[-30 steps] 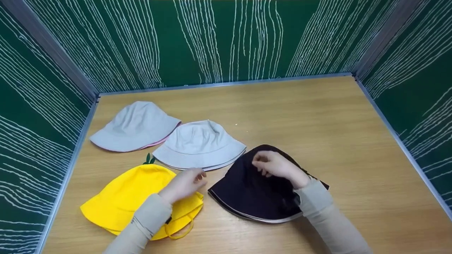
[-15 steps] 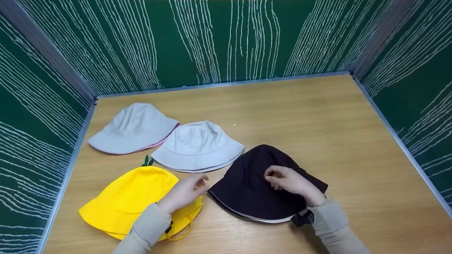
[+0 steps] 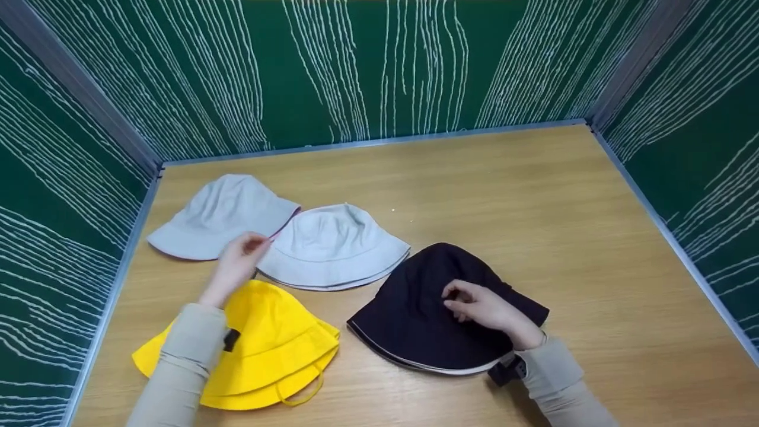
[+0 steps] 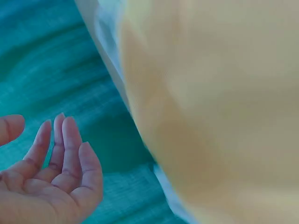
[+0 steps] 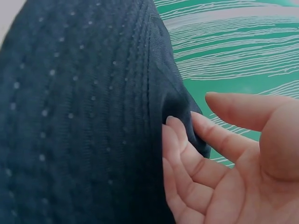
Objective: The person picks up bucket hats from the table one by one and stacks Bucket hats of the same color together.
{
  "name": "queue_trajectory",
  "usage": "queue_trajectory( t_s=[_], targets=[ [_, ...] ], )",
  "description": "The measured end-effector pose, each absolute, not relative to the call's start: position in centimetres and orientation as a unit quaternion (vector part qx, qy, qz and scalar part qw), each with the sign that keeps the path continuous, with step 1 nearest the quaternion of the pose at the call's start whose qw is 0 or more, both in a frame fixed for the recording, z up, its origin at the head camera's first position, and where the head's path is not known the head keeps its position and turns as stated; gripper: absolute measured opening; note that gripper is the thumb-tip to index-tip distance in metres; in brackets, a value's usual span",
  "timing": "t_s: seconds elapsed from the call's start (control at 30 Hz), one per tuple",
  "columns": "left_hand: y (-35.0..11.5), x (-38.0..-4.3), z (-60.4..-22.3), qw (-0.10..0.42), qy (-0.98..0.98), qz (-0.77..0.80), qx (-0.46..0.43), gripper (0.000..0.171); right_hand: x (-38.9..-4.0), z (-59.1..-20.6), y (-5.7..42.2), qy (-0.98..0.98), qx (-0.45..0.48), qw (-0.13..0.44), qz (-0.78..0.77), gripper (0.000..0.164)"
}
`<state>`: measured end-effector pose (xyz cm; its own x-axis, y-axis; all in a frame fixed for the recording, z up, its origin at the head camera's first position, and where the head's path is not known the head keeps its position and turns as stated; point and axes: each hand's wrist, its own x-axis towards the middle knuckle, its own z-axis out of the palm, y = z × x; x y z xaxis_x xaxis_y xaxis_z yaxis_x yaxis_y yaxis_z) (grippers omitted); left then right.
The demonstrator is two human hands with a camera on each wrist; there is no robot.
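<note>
My left hand (image 3: 236, 261) is over the gap between a yellow bucket hat (image 3: 278, 350) and a pale grey bucket hat (image 3: 222, 207) with a pink edge. In the left wrist view its fingers are loosely bent with nothing between them, and the blurred yellow hat (image 4: 210, 102) fills the right side. A black bucket hat (image 3: 409, 320) with a light brim edge lies beneath my right hand (image 3: 489, 311). The right wrist view shows that hand's relaxed fingers (image 5: 219, 172) right beside the dark cloth (image 5: 84, 116), thumb apart. Part of the yellow hat is hidden by the left sleeve.
A whitish bucket hat (image 3: 332, 243) lies between the grey and black ones, overlapping both in the head view. A thin yellow cord (image 3: 302, 400) loops from the yellow hat. Green walls (image 3: 308, 77) with white lines border the wooden table (image 3: 533, 196) on three sides.
My left hand has moved away and to the left, from the yellow hat's right side toward the grey hat. Over the black hat, my right hand has shifted slightly toward me and right.
</note>
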<state>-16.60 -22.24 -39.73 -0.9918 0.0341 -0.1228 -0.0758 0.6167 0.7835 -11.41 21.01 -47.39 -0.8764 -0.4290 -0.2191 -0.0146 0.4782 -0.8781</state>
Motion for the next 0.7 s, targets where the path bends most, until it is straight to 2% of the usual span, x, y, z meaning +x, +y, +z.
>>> queue_trajectory(
  t_s=[0.33,0.53,0.63,0.7],
  targets=[
    [-29.3,-19.8,-36.5,0.076,0.900,0.401,-0.154,0.050,-11.5,-47.9,20.9,0.845,-0.139,0.205,-0.474,0.017],
    [-32.2,-20.8,-37.8,0.158,0.715,0.596,-0.330,0.067,-11.5,-47.9,20.9,0.843,-0.138,0.206,-0.477,0.016],
    [-32.8,-21.0,-38.6,0.147,0.549,0.718,-0.402,0.066,-11.6,-47.9,20.8,0.843,-0.135,0.209,-0.476,0.015],
    [-33.0,-21.1,-39.1,0.123,0.454,0.776,-0.421,0.059,-11.6,-47.9,20.8,0.843,-0.132,0.210,-0.478,0.016]
  ],
)
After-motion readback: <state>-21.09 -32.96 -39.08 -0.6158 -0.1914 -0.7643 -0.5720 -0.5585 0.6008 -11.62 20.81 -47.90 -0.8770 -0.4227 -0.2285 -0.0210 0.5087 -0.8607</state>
